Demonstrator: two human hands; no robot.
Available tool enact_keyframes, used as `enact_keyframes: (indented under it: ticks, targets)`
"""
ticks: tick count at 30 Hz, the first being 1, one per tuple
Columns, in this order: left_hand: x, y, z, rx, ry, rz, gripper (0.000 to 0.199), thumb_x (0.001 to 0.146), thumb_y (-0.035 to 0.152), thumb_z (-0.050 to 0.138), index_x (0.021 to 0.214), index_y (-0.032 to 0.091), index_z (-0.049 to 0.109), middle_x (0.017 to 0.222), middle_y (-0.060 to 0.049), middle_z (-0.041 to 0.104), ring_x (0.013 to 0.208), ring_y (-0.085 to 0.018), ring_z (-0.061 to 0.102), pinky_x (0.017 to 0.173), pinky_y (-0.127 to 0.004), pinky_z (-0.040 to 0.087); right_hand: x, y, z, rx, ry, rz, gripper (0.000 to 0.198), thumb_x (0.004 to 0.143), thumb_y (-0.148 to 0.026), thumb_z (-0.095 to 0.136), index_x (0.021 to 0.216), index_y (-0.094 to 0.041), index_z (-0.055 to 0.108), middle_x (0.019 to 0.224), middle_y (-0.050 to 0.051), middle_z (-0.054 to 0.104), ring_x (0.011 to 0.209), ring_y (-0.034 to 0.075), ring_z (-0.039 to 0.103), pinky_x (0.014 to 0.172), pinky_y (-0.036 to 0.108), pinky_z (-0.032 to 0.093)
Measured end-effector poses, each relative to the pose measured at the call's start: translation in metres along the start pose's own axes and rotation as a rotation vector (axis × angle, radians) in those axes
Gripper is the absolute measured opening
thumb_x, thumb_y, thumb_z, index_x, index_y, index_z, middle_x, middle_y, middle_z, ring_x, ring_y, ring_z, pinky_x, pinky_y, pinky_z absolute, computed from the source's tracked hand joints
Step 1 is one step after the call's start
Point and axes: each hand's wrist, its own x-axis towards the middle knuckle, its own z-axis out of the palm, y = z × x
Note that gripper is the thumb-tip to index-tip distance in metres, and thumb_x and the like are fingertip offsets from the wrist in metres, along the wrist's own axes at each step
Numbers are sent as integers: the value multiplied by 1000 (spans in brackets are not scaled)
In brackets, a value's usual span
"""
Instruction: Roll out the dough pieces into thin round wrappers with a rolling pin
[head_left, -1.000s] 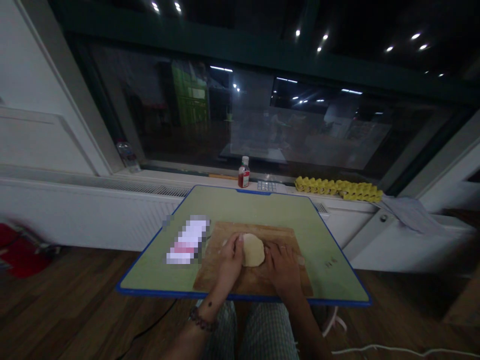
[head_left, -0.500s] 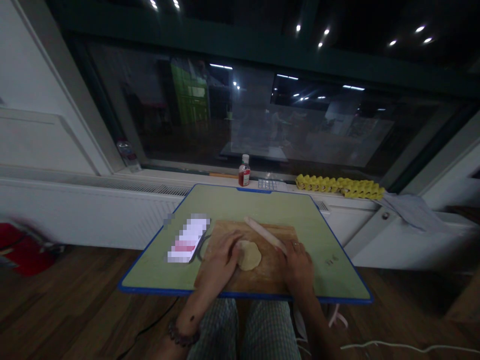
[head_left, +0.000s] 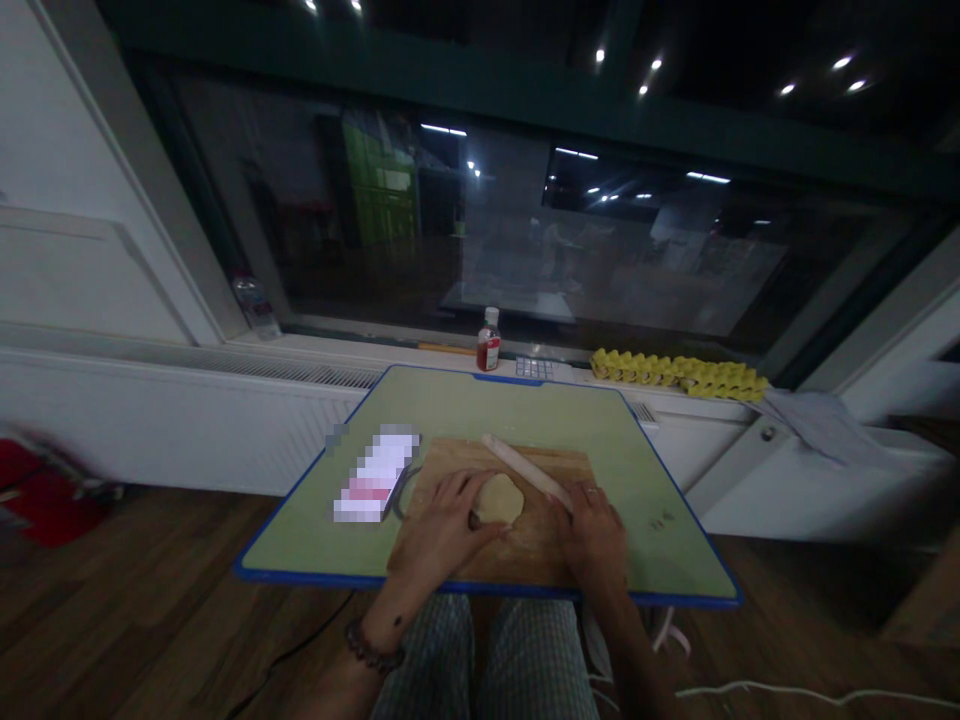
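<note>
A flat, round piece of dough [head_left: 500, 500] lies on a wooden board [head_left: 525, 560]. My left hand [head_left: 446, 515] curves round the dough's left side, index finger by its upper edge and thumb at its lower edge. Right of the dough, my right hand [head_left: 596, 530] is closed on the near end of a pale rolling pin [head_left: 521, 463]. The pin slants away to the upper left across the board, apart from the dough. A ring shows on the right hand. My palms hide parts of the board.
Under the board is a green, blue-edged table [head_left: 660, 540]. A phone [head_left: 375, 475] with a pixelated screen lies at left. On the sill stand a sauce bottle [head_left: 488, 342], a yellow egg tray [head_left: 675, 372] and a clear bottle [head_left: 255, 305].
My left thumb has spread away from the fingers to the dough's lower edge. The rolling pin's far end has shifted slightly left, with my right hand still on it.
</note>
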Motion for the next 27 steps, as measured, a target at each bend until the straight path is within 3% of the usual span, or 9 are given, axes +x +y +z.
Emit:
enact_keyframes:
  ticks: [5,8,12,20,27]
  targets:
    - [1,10,0,75,51,-58,66,78,56,72,134,25,55,126,-8,61,119,-33,52,105,-48,34,-1,0,0,-31,19,6,31,99,-39,42,109,-21,65,107,12,70,94,26,65,80,36,47]
    - [-1,2,-1,82,47,-26,72,79,64,67,139,26,50,129,-8,60,120,-33,50,107,-49,30,-1,0,-1,-17,39,7,33,100,-38,42,111,-19,65,112,14,69,98,27,64,82,37,47]
    - [-2,-11,0,50,33,-13,67,81,64,64,136,27,53,130,-6,60,121,-31,49,108,-46,30,-1,-2,-3,-19,38,6,33,100,-40,42,111,-19,66,109,13,69,96,27,65,83,38,47]
    - [4,-10,-2,-6,-36,100,60,86,58,62,138,31,52,142,-3,56,131,-27,46,114,-45,22,-1,-2,-4,25,16,-4,31,99,-38,45,113,-19,66,114,13,68,101,27,64,85,37,47]
    - [5,-15,2,88,-54,125,66,85,60,65,140,27,52,143,-3,55,131,-26,47,113,-44,26,-1,-5,-10,17,-68,29,33,100,-36,44,118,-17,64,116,12,68,105,25,64,89,35,46]
